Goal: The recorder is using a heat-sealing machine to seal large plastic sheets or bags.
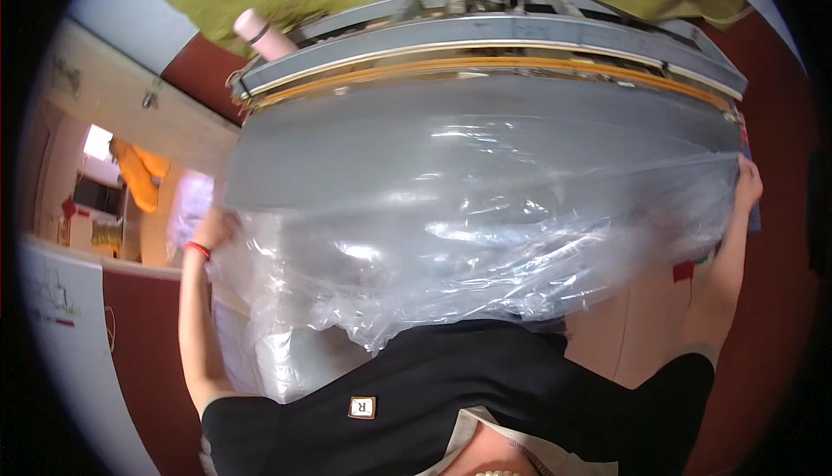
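Plastic sheeting, clear and loosely creased, spreads over the grey top of a machine, from near the far edge to bunched folds hanging off the near edge, just before the person's dark shirt. At the right edge of the machine, the right hand has its fingers clamped on the sheeting's border, drawing a taut line across it. Past the left edge, the left hand, a red band around its wrist, is at the sheeting's other side; it is blurred, so I cannot tell whether its fingers are closed. An orange strip runs along the far edge, and a pink bottle leans by the far left corner.
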The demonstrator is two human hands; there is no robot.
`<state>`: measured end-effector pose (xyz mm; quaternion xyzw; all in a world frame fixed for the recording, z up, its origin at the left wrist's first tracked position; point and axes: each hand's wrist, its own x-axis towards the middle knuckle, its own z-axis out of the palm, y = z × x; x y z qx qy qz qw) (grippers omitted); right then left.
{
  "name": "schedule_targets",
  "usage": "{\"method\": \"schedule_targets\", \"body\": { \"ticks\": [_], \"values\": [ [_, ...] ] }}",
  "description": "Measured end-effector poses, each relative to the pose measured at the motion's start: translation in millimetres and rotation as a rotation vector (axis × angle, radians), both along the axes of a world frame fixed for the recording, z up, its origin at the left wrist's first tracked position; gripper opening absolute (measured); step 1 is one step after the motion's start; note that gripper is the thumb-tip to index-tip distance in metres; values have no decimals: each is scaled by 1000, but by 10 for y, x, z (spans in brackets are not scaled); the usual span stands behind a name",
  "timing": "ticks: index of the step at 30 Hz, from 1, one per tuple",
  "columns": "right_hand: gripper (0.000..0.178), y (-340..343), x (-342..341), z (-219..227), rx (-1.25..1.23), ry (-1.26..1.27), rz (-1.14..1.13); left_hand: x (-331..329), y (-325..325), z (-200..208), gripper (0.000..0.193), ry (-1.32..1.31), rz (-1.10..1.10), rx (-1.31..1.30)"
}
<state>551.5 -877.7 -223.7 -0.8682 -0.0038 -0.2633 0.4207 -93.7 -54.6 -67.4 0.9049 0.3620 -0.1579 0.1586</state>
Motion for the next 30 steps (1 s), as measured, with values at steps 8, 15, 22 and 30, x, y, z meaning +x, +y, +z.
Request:
{"method": "schedule_targets", "body": {
  "ticks": [8,15,22,30],
  "values": [
    [33,-53,68,-23,-108,6,-36,1177,-1253,-307,34,-680,-680,412],
    [33,-73,18,5,-155,51,-47,1413,-827,-790,57,-743,-424,427],
    [40,-302,301,-154,-90,51,19,1253,-597,-922,22,-824,-394,337],
    [35,-146,35,42,-12,57,-45,1760,-467,-904,13,-815,-175,555]
  ]
}}
